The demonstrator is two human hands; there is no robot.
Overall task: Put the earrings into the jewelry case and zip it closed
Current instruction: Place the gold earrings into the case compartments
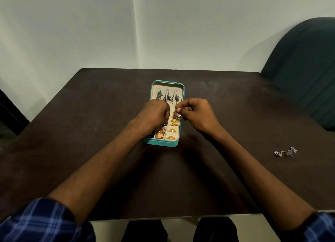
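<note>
Head view. The teal rectangular zip-up jewelry case (pixel 164 142) lies open on the dark brown bench (pixel 90 114), lid half pointing away from me, tray half toward me. Cream lining inside.

Lid half: three dark silver dangling earrings (pixel 169 96) hang in a row from the top of the panel.

Tray half: right column holds small gold dome-shaped earrings (pixel 172 130) set one below another in the roll slots. Left of that column, a copper-orange filigree bell earring pair (pixel 161 133) sits in a compartment. Something dark lies at the tray's near left corner, too small to identify.

My right hand (pixel 196 113) is above the middle of the case, fingers curled, thumb and forefinger pinching a small silver triangular earring (pixel 178 116) by its top. The earring hangs just over the upper end of the gold column; I cannot tell whether it touches the lining.

My left hand (pixel 154 114) is over the left side of the case, knuckles up, fingers curled under. Whether it grips anything or merely presses on the tray is hidden by the hand itself: cannot tell.

A silver dangling earring pair with small pale beads (pixel 286 152) lies loose on the bench, well apart from the case, far to my right.

Blue plaid sleeves (pixel 36 221) rolled above both forearms. Dark green chair back (pixel 304 69) beyond the bench's right corner.
</note>
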